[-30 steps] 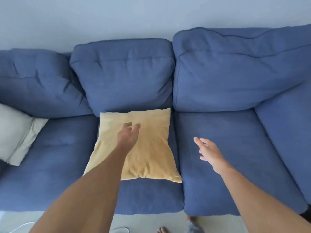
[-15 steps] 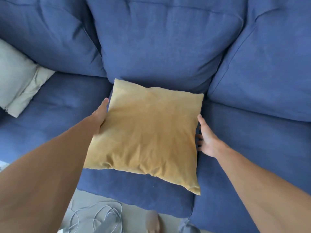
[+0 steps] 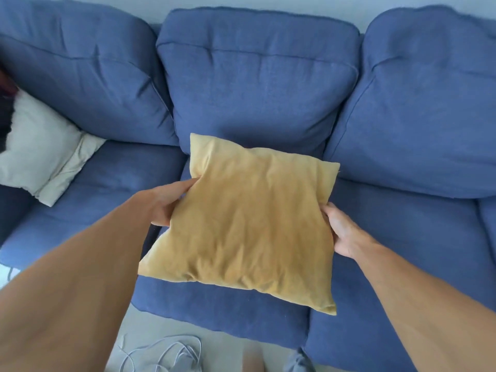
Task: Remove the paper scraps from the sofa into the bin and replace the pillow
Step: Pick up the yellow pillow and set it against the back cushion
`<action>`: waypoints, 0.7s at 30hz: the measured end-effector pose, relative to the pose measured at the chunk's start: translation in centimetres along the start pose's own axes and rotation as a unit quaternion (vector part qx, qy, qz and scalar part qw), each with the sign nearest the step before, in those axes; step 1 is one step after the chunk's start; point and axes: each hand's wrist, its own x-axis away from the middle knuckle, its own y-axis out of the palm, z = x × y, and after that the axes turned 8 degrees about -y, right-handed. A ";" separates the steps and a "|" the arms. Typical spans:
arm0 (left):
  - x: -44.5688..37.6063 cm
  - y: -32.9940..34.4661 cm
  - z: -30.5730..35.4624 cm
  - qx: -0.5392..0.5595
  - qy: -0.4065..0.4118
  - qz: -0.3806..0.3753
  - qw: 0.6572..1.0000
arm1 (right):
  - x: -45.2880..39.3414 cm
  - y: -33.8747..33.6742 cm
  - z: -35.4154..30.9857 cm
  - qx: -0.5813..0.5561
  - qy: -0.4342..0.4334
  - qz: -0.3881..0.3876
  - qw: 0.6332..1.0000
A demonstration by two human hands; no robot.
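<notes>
A yellow square pillow (image 3: pixel 247 224) is held over the middle seat of the blue sofa (image 3: pixel 257 81), tilted with its far edge up near the back cushion. My left hand (image 3: pixel 167 202) grips its left edge, fingers curled underneath. My right hand (image 3: pixel 342 232) grips its right edge. Whatever lies on the seat beneath the pillow is hidden. No paper scraps and no bin show in the view.
A white pillow (image 3: pixel 40 154) lies on the left seat against the back cushion. Grey cables (image 3: pixel 163 355) are coiled on the pale floor in front of the sofa. A bare foot (image 3: pixel 253 363) shows at the bottom edge.
Both hands went from reaching over the flat pillow to closing on its two sides. The pillow has come up off the seat and bunched slightly between them.
</notes>
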 end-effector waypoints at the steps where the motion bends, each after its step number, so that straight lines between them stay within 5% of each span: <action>1: 1.1 0.6 0.2 -0.008 0.012 -0.016 1.000 | 1.3 -0.9 -0.4 -0.005 -0.013 0.008 1.000; 13: 7.6 19.8 2.9 -0.086 0.121 -0.137 0.979 | 15.6 -20.8 -5.1 0.005 -0.101 0.083 0.991; 21: 3.0 35.6 4.6 -0.096 0.159 -0.161 0.969 | 15.0 -34.6 -4.2 -0.036 -0.121 0.164 0.978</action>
